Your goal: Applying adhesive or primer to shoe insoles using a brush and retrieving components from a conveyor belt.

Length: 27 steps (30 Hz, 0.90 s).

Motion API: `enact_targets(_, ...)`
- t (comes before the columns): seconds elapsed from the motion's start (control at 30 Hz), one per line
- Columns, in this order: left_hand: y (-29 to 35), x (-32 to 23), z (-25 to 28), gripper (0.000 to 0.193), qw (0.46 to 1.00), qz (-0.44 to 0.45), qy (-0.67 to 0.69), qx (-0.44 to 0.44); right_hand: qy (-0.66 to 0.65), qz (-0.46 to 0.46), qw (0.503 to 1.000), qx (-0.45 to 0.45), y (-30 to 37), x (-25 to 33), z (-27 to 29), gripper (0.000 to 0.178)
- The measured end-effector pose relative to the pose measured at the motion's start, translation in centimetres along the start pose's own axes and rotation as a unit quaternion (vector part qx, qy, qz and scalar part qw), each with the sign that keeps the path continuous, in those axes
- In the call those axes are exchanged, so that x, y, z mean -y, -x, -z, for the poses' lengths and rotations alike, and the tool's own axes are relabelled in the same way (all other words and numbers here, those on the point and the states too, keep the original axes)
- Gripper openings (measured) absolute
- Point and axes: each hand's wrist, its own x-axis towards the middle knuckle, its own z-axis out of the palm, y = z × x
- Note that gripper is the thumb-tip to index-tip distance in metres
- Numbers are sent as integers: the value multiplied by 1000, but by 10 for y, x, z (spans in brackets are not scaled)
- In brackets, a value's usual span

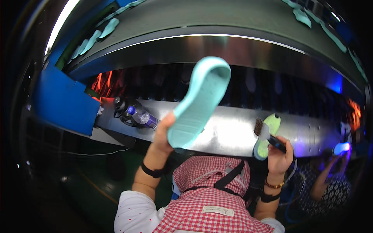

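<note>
A turquoise shoe sole (199, 105) is raised above the metal ledge, tilted, with its hollowed side facing me. My left hand (163, 134) is closed around its lower left edge. My right hand (280, 157) grips a brush (268, 134) by its dark handle, its brown bristles pointing up and to the left. Behind the brush a yellow-green sole (271, 125) with a turquoise end lies on the ledge, partly covered by the brush. Brush and turquoise sole are well apart.
On the metal ledge (229, 134) at left lie a clear bottle with purple cap (144, 118) and a dark bottle (121, 108). Beyond it, a conveyor belt (186, 15) carries several turquoise soles (110, 28). At right, another person's arm (322, 180) is near a glowing bluish object (341, 148).
</note>
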Motion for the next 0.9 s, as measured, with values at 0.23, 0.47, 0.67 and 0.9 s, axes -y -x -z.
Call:
enact_targets(0.23, -110, -181, 23, 60, 967, -147, 163, 128, -37, -46, 994, -94, 0, -1, 2, 31)
enact_targets(0.47, -187, -193, 46, 78, 924, -286, 207, -148, 19, -54, 996, -62, -2, -8, 17, 22)
enact_targets(0.67, -188, -212, 52, 31, 939, -278, -79, -186, 11, -83, 996, -27, -5, -22, 33, 8)
enact_targets(0.9, -240, -183, -78, 35, 822, -187, -536, -36, -24, -62, 996, -54, -4, -24, 57, 6)
